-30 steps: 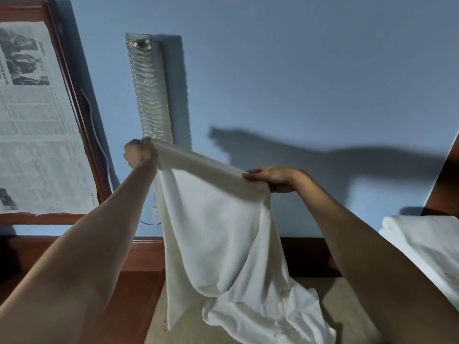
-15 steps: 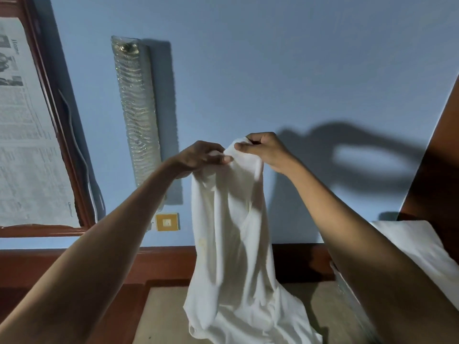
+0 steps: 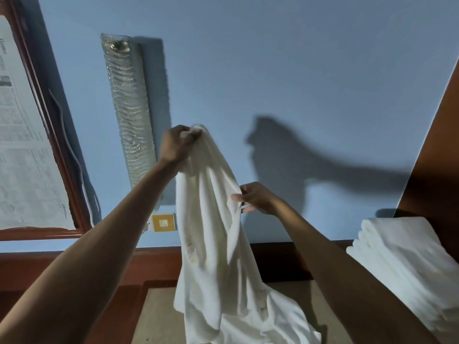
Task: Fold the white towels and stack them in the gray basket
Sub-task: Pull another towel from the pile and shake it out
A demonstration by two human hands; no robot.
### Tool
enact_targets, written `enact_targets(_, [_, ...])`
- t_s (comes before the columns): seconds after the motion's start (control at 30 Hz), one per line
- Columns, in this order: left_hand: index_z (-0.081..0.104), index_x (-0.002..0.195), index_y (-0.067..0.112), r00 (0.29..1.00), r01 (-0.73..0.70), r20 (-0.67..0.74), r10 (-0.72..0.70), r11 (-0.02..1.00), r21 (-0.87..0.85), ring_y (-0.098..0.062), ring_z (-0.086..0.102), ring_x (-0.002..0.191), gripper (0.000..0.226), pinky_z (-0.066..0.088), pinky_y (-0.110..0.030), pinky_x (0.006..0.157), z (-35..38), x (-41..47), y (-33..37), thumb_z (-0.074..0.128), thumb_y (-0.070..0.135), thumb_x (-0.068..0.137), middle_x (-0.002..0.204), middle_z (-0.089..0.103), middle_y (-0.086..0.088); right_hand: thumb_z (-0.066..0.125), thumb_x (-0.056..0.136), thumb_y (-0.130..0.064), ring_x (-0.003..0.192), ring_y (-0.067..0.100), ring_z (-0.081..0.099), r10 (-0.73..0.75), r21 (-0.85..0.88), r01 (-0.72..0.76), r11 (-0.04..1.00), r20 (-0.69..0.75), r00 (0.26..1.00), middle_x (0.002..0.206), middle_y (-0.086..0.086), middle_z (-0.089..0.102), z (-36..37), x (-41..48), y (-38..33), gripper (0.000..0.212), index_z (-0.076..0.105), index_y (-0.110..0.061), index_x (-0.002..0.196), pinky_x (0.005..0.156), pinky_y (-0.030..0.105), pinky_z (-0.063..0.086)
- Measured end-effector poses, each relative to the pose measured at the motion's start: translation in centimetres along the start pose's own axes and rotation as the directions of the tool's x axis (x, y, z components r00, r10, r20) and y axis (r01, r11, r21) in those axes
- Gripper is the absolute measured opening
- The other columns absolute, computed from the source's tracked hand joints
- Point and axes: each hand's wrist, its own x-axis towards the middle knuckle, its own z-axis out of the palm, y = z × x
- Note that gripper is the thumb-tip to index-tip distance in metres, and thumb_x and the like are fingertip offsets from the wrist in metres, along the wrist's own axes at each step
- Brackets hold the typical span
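1. The lower end of the white towel (image 3: 213, 244) lies crumpled on the beige surface (image 3: 159, 316); the rest hangs from both hands.
2. At the right sits a stack of folded towels (image 3: 402, 256), apart from it.
3. The right hand (image 3: 255, 198) pinches the towel's right edge, about halfway up.
4. The left hand (image 3: 176, 145), higher, has its fingers closed tight around the bunched top.
5. Behind, on the blue wall (image 3: 298, 70), are a glass lamp (image 3: 129, 108) and a yellow switch plate (image 3: 162, 222).

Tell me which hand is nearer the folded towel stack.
Right. The right hand pinches the hanging towel, left of the stack; the left hand grips its top, higher and farther left.
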Motion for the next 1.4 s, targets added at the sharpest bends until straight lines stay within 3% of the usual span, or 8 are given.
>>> enact_targets(0.17, [0.065, 0.126, 0.011, 0.971, 0.225, -0.126, -0.204, 0.958, 0.180, -0.030, 0.065, 0.108, 0.050, 0.048, -0.031, 0.080, -2.9, 0.0, -3.5, 0.082, 0.035, 0.086, 0.120, 0.067, -0.013, 0.059, 0.103, -0.030, 0.080, 0.016, 0.055, -0.182, 0.112, 0.202, 0.973, -0.171, 0.968, 0.088, 0.008, 0.062, -0.4, 0.0, -3.5, 0.031, 0.066, -0.001, 0.097, 0.063, 0.028, 0.041])
enact_targets(0.3, [0.051, 0.141, 0.034, 0.938, 0.148, 0.311, -0.156, 0.988, 0.051, -0.016, 0.059, 0.061, 0.078, 0.048, -0.023, 0.052, -2.7, -1.9, -1.7, 0.088, 0.048, 0.074, 0.098, 0.064, -0.006, 0.068, 0.094, -0.044, 0.091, 0.017, 0.047, -0.354, 0.092, 0.363, 0.927, -0.104, 0.929, 0.094, 0.006, 0.052, -0.6, 0.0, -8.4, 0.051, 0.060, 0.007, 0.096, 0.078, 0.033, 0.035])
enact_targets(0.47, [0.072, 0.117, 0.010, 0.683, 0.133, 0.721, -0.118, 0.990, 0.037, -0.022, 0.069, 0.101, 0.058, 0.054, -0.039, 0.093, -2.0, -2.7, 0.6, 0.081, 0.056, 0.082, 0.112, 0.074, -0.018, 0.067, 0.098, -0.036, 0.073, 0.021, 0.032, -0.447, 0.031, 0.451, 0.892, -0.089, 0.890, 0.077, 0.007, 0.033, -1.9, -0.8, -12.0, 0.050, 0.043, 0.002, 0.075, 0.062, 0.031, 0.026])
enact_targets(0.67, [0.074, 0.092, 0.001, 0.837, 0.035, 0.548, 0.007, 0.997, -0.068, -0.009, 0.066, 0.067, 0.017, 0.051, -0.020, 0.062, -1.6, -2.4, 1.7, 0.075, 0.018, 0.093, 0.075, 0.071, 0.001, 0.095, 0.062, -0.034, 0.073, 0.011, 0.059, -0.318, -0.274, 0.289, 0.917, -0.065, 0.946, 0.078, -0.006, 0.062, -2.4, -0.3, -7.2, 0.040, 0.066, -0.015, 0.083, 0.063, 0.030, 0.044])
enact_targets(0.83, [0.076, 0.084, 0.008, 0.939, -0.002, 0.340, 0.045, 0.992, -0.128, -0.017, 0.063, 0.069, 0.018, 0.049, -0.027, 0.065, -1.0, -1.8, 1.4, 0.077, 0.025, 0.091, 0.075, 0.070, -0.004, 0.084, 0.077, -0.014, 0.090, 0.017, 0.065, -0.147, -0.462, 0.070, 0.884, -0.133, 0.980, 0.097, 0.003, 0.072, -0.1, 0.0, -1.3, 0.030, 0.075, -0.011, 0.105, 0.070, 0.029, 0.052])
enact_targets(1.13, [0.070, 0.113, 0.011, 0.976, 0.216, -0.020, -0.215, 0.969, 0.124, -0.025, 0.061, 0.077, 0.030, 0.046, -0.027, 0.057, -4.0, -0.8, -2.3, 0.075, 0.033, 0.093, 0.097, 0.070, -0.014, 0.055, 0.105, -0.022, 0.073, 0.008, 0.064, -0.101, 0.190, 0.124, 0.974, -0.126, 0.987, 0.084, 0.000, 0.067, 0.0, -0.9, -2.0, 0.018, 0.066, -0.008, 0.108, 0.065, 0.019, 0.054])
enact_targets(1.23, [0.052, 0.136, 0.027, 0.915, 0.164, 0.335, -0.225, 0.966, 0.199, -0.017, 0.054, 0.063, 0.062, 0.044, -0.020, 0.047, -3.6, -2.5, -1.8, 0.085, 0.030, 0.084, 0.089, 0.060, -0.005, 0.058, 0.104, -0.028, 0.095, 0.012, 0.064, -0.172, 0.225, 0.205, 0.953, -0.156, 0.973, 0.108, 0.006, 0.070, -0.2, -0.3, -5.0, 0.028, 0.067, -0.007, 0.120, 0.085, 0.024, 0.051])
enact_targets(1.4, [0.072, 0.123, 0.029, 0.598, 0.067, 0.778, -0.190, 0.980, 0.188, -0.019, 0.070, 0.108, 0.054, 0.056, -0.037, 0.098, -1.9, -4.0, -0.1, 0.084, 0.053, 0.076, 0.121, 0.073, -0.002, 0.073, 0.091, -0.046, 0.074, 0.023, 0.036, -0.273, 0.077, 0.271, 0.960, 0.020, 0.962, 0.077, 0.004, 0.037, -1.5, -1.5, -9.4, 0.044, 0.046, -0.016, 0.072, 0.068, 0.033, 0.026])
